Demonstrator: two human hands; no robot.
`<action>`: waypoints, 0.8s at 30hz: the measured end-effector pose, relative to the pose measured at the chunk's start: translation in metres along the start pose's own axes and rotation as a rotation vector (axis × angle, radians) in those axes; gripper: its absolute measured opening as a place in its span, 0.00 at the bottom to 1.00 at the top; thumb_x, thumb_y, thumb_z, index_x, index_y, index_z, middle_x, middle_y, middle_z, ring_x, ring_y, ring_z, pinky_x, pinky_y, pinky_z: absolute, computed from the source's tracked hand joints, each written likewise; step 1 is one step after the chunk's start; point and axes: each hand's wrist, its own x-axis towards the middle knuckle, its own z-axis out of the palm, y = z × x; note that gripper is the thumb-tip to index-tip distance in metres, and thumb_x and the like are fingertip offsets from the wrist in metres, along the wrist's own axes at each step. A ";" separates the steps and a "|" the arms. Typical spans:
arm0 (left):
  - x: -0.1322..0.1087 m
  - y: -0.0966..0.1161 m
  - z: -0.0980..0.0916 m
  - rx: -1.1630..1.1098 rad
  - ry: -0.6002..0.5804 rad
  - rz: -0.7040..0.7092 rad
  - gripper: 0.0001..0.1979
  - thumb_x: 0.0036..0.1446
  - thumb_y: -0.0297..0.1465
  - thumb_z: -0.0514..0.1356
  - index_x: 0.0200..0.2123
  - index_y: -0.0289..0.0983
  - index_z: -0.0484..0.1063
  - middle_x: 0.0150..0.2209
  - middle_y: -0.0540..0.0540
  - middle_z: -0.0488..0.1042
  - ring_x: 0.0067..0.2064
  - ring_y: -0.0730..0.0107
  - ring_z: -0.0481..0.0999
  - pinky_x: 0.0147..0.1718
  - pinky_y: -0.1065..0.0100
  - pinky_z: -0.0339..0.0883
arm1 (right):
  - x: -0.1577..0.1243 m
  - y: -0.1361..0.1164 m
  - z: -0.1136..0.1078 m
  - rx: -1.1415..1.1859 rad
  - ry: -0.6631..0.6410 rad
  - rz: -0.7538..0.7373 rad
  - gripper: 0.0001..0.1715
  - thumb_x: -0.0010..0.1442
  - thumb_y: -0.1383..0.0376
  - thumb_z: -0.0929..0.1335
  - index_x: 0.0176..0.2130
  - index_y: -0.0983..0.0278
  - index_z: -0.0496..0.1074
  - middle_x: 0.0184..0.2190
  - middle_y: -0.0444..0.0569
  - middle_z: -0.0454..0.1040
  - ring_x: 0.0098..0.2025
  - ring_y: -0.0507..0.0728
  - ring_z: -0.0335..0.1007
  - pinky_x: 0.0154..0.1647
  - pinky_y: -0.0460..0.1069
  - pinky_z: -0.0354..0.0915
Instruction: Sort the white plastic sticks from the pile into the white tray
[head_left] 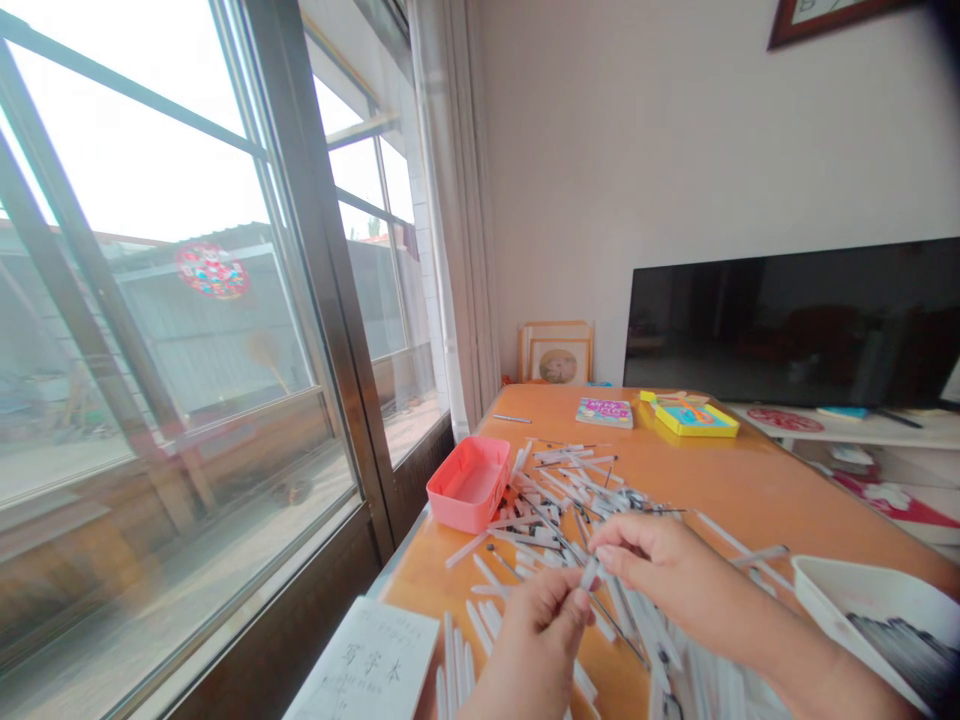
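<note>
My left hand (536,630) and my right hand (660,570) meet low in the middle of the head view, both pinching one small white pen part (589,572) between their fingertips. Below and beyond them a loose pile of white pen barrels and thin dark refills (570,490) is scattered over the orange wooden table (750,480). A few white barrels (456,655) lie in a row by my left wrist. A pink plastic tray (471,483) stands to the left of the pile.
A white exercise book (371,665) lies at the table's near left corner. A white bowl (877,620) sits at the near right. Two colourful books (604,412) (694,417) lie at the far side. A dark television (795,320), framed pictures (556,355) and a large window (172,300) surround the table.
</note>
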 end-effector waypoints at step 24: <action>-0.007 0.001 0.001 0.186 0.005 0.027 0.18 0.63 0.45 0.56 0.35 0.35 0.74 0.32 0.47 0.70 0.37 0.66 0.67 0.38 0.68 0.60 | -0.004 -0.001 0.002 -0.070 0.015 0.013 0.27 0.66 0.45 0.60 0.27 0.61 0.65 0.24 0.41 0.66 0.29 0.53 0.60 0.30 0.46 0.56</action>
